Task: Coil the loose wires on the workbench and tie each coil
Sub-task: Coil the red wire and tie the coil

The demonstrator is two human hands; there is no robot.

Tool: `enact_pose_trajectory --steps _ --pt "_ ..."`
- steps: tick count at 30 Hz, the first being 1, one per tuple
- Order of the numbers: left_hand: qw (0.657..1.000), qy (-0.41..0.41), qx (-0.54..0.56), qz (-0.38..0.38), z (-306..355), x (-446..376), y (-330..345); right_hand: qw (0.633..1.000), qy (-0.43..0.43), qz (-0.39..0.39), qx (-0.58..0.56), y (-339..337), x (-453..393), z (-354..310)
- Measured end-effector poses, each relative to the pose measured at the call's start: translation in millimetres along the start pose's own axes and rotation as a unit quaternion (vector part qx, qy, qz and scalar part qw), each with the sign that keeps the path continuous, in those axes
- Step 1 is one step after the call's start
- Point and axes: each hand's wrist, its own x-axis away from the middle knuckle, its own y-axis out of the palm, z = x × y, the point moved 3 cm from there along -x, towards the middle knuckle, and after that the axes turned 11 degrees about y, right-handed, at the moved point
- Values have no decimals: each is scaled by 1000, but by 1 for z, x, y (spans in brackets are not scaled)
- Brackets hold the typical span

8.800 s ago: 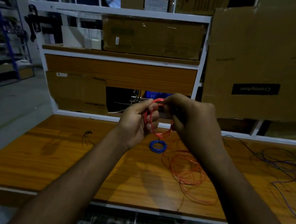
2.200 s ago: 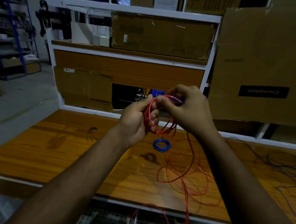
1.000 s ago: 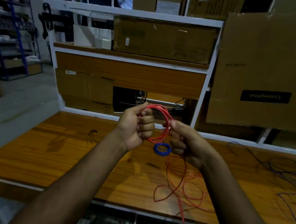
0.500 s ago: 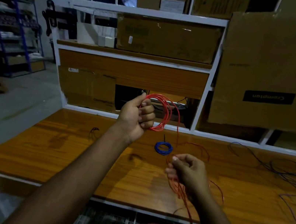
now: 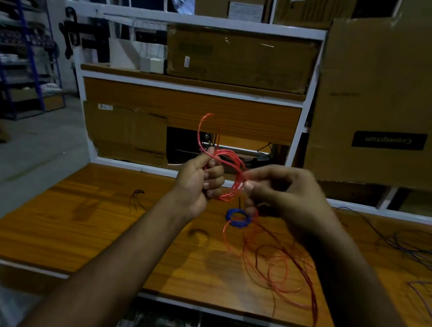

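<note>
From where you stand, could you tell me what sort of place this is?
Probably a warehouse or workshop stockroom: a wooden workbench strewn with loose wires, stacked cardboard boxes on the white rack behind it, and blue storage shelving along the aisle at left.

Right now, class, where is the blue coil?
The blue coil lies on the workbench near mid-frame, just below the right hand, beside the loose red wire.

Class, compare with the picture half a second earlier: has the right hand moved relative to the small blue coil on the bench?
Yes. The right hand has risen from below the blue coil to above it, meeting the red wire.
</note>
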Motion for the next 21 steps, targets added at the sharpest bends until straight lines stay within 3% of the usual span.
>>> enact_pose_trajectory --steps 4,14,18,21 --pt "1000 10 9 15 13 3 -9 986 52 49 -154 -25 -10 16" --pt "993 104 39 32 72 -11 -20 962 206 -99 -151 -21 -28 107" --pt "992 111 34 40 71 -14 -19 954 174 -204 -131 -18 -30 128" --pt "991 117 44 45 76 -16 -22 951 141 -239 -138 -27 -29 139"
